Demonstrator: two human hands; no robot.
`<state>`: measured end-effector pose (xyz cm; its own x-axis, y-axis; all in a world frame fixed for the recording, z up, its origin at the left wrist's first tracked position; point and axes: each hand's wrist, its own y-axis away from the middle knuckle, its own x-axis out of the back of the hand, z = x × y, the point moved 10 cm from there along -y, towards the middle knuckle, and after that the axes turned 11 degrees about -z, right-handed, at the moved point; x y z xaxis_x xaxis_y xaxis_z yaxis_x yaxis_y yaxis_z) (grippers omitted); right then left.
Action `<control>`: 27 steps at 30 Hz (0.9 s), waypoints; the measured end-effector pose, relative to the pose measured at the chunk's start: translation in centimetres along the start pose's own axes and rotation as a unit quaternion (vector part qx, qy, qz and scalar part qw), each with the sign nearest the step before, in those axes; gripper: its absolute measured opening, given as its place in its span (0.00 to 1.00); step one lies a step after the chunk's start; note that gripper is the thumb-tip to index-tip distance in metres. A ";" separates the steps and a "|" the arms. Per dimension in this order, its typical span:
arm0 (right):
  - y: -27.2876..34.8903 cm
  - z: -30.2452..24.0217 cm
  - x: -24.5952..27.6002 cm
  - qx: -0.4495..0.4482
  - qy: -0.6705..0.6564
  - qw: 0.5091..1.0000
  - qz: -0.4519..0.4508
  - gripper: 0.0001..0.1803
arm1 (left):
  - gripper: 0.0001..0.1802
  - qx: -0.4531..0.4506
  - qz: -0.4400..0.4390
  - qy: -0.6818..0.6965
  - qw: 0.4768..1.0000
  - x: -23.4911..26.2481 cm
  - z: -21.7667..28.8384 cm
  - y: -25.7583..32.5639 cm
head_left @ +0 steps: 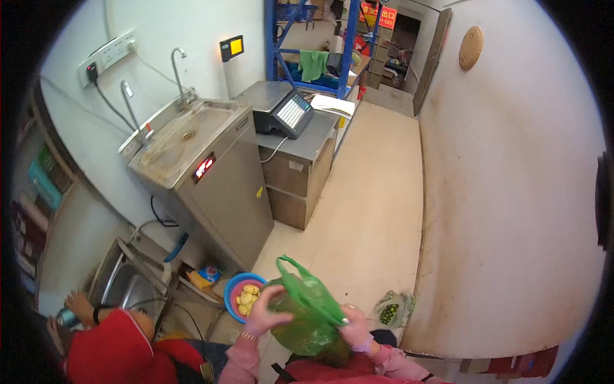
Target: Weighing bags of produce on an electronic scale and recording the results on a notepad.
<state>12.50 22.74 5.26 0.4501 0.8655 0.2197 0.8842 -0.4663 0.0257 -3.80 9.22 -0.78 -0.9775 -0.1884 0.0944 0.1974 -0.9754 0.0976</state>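
— What do the two hands hold, seen from the head camera?

— Both hold one green plastic bag (306, 313), low in the middle of the picture, in front of the person's chest. The left hand (267, 312) is closed on the bag's left side, fingers curled over the plastic. The right hand (355, 328) is closed on the right side, lower down. The bag's handles stand up above the left hand. What is inside the bag I cannot tell.

— And what is around it?

— Just left of the left hand, on the floor, stands a blue basin (245, 296) with a pink inner bowl and yellow pieces of food in it. To the right, near the wall, lies a clear bag of small green fruits (391, 310). Behind the basin stands a steel water dispenser (204, 173) with two taps, and beside it a weighing scale (281, 109) on a bench (300, 169). At the lower left another person in red (115, 352) reaches toward a steel sink (125, 285), holding a small can (66, 318).
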 end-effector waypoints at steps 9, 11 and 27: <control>-22.0 -5.8 1.4 0.120 0.072 0.983 -0.120 0.07 | 0.37 0.079 0.324 -0.452 0.827 7.9 -4.7 -10.5; -25.6 -6.5 3.4 0.174 0.073 0.969 -0.157 0.08 | 0.26 0.003 0.237 -0.287 0.928 8.4 2.5 -16.8; -62.3 -24.5 28.8 0.425 0.156 0.875 -0.173 0.06 | 0.22 -0.254 0.378 -0.295 0.840 22.5 31.7 -53.6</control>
<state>-32.70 72.24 33.86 0.1983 0.7747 0.6004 0.7939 0.2322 -0.5619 -34.00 60.84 27.52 -0.3509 -0.8325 0.4287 0.5419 -0.5540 -0.6321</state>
